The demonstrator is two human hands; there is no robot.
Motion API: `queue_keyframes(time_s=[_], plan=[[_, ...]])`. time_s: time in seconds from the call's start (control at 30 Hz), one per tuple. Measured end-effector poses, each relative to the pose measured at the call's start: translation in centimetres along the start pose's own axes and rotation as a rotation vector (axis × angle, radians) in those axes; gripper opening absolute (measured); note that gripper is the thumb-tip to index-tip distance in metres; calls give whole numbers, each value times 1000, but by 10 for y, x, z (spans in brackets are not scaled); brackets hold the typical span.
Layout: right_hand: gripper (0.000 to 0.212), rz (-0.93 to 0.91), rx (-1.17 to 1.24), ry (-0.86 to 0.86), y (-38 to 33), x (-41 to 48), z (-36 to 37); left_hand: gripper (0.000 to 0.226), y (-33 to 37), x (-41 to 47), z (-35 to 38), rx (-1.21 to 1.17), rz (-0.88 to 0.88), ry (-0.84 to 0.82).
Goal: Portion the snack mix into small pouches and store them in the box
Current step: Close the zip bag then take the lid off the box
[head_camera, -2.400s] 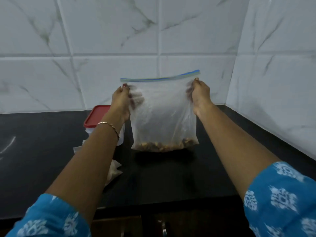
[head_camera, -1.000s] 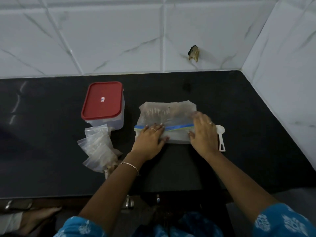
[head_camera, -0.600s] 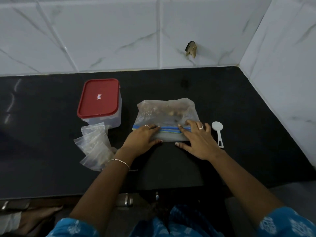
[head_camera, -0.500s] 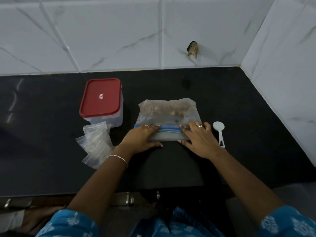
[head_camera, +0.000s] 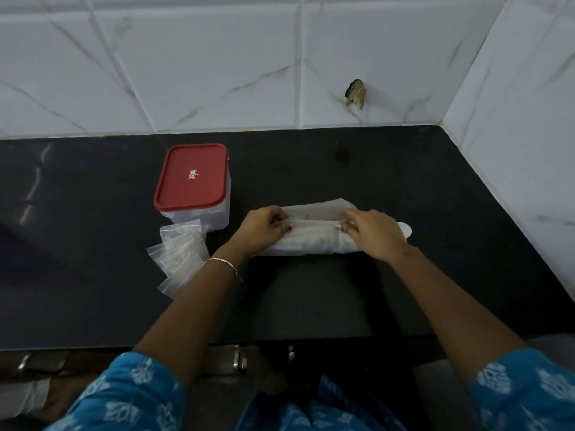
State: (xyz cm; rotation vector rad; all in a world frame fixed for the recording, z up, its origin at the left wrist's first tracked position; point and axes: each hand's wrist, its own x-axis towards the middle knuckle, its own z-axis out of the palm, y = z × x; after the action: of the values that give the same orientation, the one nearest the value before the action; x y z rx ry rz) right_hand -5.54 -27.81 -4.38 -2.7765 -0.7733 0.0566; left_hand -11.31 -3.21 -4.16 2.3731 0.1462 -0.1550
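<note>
The big clear zip bag [head_camera: 314, 237] of snack mix lies rolled into a long bundle on the black counter [head_camera: 311, 293]. My left hand [head_camera: 263, 230] grips its left end, fingers curled over the fold. At the right end, my right hand [head_camera: 373, 233] pinches the same fold. A clear box with a shut red lid [head_camera: 193, 178] stands to the left. Several small clear pouches [head_camera: 179, 256] lie fanned out in front of the box, beside my left wrist. The bag's blue zip strip is hidden inside the roll.
A white spoon [head_camera: 406, 228] pokes out past my right hand, mostly hidden. White marble tile walls close the counter at the back and right. A chipped hole [head_camera: 354, 94] marks the back wall. The counter's front edge runs just above my sleeves.
The bag was held upright, then laid flat with the zip end toward me. Since then both hands have rolled it away from me, covering the blue strip.
</note>
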Motion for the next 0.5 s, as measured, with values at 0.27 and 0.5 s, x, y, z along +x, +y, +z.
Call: queue_keyframes(time_s=[0.27, 0.5], plan=[[31, 141, -47, 120, -27, 1, 18, 47, 2, -34, 27, 759, 377, 193], [10, -371, -392, 359, -20, -11, 39, 46, -11, -48, 43, 707, 362, 238]])
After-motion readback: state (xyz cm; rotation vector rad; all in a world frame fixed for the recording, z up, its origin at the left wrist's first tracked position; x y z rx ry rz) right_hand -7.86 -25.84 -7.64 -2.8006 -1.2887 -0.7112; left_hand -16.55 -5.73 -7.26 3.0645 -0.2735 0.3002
